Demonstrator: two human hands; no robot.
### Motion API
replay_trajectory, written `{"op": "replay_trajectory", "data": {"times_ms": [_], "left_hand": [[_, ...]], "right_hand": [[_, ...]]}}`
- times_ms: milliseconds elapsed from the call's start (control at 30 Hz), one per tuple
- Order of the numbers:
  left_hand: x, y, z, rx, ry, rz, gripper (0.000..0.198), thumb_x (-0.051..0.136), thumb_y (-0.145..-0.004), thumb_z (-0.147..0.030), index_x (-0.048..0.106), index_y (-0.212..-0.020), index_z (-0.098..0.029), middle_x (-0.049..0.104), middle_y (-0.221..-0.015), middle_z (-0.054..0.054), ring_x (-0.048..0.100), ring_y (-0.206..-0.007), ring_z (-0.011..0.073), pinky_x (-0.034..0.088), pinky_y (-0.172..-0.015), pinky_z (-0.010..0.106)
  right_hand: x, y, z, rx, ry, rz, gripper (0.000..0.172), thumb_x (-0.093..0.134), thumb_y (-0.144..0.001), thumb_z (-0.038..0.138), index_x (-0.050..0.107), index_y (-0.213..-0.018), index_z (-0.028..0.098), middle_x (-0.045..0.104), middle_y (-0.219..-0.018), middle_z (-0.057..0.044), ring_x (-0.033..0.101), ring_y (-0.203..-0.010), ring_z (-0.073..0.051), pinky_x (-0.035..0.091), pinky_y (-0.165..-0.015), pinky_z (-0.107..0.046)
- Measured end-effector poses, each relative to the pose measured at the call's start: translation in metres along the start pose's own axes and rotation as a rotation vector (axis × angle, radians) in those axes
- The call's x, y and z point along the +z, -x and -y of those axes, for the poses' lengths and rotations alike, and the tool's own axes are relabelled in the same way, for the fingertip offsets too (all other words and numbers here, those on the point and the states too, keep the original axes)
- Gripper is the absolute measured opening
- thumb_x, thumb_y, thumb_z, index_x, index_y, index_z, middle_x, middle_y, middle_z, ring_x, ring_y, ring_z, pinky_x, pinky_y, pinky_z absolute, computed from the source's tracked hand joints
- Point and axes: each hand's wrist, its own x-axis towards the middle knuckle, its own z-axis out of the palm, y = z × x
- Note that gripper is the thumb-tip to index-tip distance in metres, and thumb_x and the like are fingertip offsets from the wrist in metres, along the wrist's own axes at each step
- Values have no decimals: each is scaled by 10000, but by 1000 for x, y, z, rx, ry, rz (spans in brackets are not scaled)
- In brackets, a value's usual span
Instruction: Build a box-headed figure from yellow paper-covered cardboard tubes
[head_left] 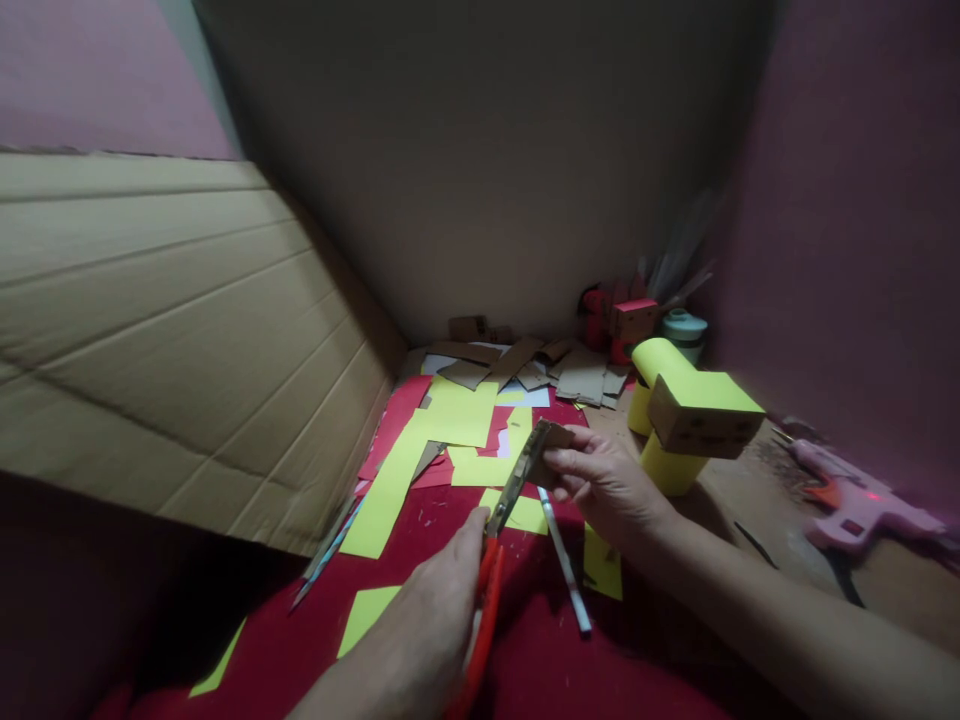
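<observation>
Red-handled scissors (489,590) are gripped in my left hand (431,615), their blades pointing up and away from me. My right hand (607,480) pinches a small piece of brown cardboard (553,440) between thumb and fingers. The blade tips meet the left edge of this cardboard; whether they are cutting into it I cannot tell. Beneath both hands lie yellow paper pieces (390,490) on a dark red surface (517,650). A thin whitish stick (564,565) rests just below my right hand.
On the right stands a yellow-and-cardboard construction (705,415), with a pink glue gun (870,500) beyond it. A large cardboard sheet (150,350) leans on the left. Cardboard scraps (585,375), a red-and-brown box (634,325) and a turquoise container (684,330) sit at the back.
</observation>
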Motion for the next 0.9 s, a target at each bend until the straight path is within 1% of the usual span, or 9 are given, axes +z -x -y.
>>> {"op": "replay_trajectory", "data": {"times_ms": [133, 200, 300, 400, 500, 567, 667, 833, 900], "left_hand": [[-5, -2, -8, 47, -185, -4, 330, 522, -849, -304, 643, -1152, -248, 696, -699, 50, 600, -570, 209, 439, -561, 300], [-10, -4, -17, 101, -323, 32, 363, 533, -840, -278, 623, -1190, -258, 689, -689, 41, 586, -538, 197, 395, -525, 282], [-16, -7, -26, 188, -519, 100, 389, 499, -857, -249, 581, -1235, -208, 690, -690, 56, 573, -501, 186, 339, -484, 275], [-16, -9, -22, 266, -622, 128, 339, 466, -865, -201, 577, -1184, -173, 649, -610, 34, 523, -451, 162, 302, -460, 269], [-11, -10, -11, 289, -615, 82, 197, 462, -886, -238, 593, -1028, -202, 589, -560, -1, 464, -432, 137, 280, -453, 258], [-8, -11, -8, 247, -546, 67, 173, 447, -916, -323, 578, -934, -210, 566, -557, -10, 444, -436, 124, 283, -451, 249], [-10, -17, -12, 130, -349, 45, 253, 443, -920, -432, 547, -866, -208, 542, -563, -14, 450, -449, 117, 327, -449, 237], [-21, -36, -28, -249, 83, -89, 298, 557, -817, -476, 561, -761, -183, 587, -634, 26, 536, -511, 135, 405, -451, 235], [-22, -39, -39, -315, 139, -122, 311, 528, -823, -474, 562, -743, -176, 576, -613, 22, 531, -503, 133, 408, -455, 241]], "right_hand": [[-1, -1, -2, 10, 10, -1, 262, 851, -526, 191, 756, -766, 144, 723, -684, -32, 597, -523, -103, 349, -382, -169], [-2, -1, -3, 16, 7, 10, 270, 852, -529, 192, 757, -777, 146, 725, -687, -31, 601, -526, -103, 355, -389, -171], [-3, -1, -4, 28, -1, 27, 266, 852, -533, 195, 754, -776, 149, 720, -686, -22, 600, -528, -100, 364, -398, -171], [-3, -2, -5, 28, -4, 29, 256, 847, -535, 191, 750, -767, 143, 711, -670, -21, 587, -515, -92, 355, -393, -167], [-3, -3, -6, 32, -13, 12, 250, 848, -535, 191, 744, -756, 135, 701, -648, -26, 592, -519, -97, 356, -387, -161], [-4, -4, -7, 43, -21, 12, 253, 852, -531, 192, 739, -748, 127, 696, -647, -32, 596, -527, -99, 364, -384, -156], [-6, -6, -9, 64, -47, 31, 262, 863, -517, 193, 729, -729, 119, 672, -622, -21, 569, -497, -83, 373, -375, -150], [-11, -9, -10, 89, -75, 72, 249, 871, -516, 203, 698, -677, 127, 619, -560, 10, 514, -441, -60, 365, -352, -142], [-12, -9, -11, 94, -85, 82, 238, 868, -531, 197, 682, -669, 143, 608, -550, 24, 495, -429, -52, 367, -354, -139]]}}
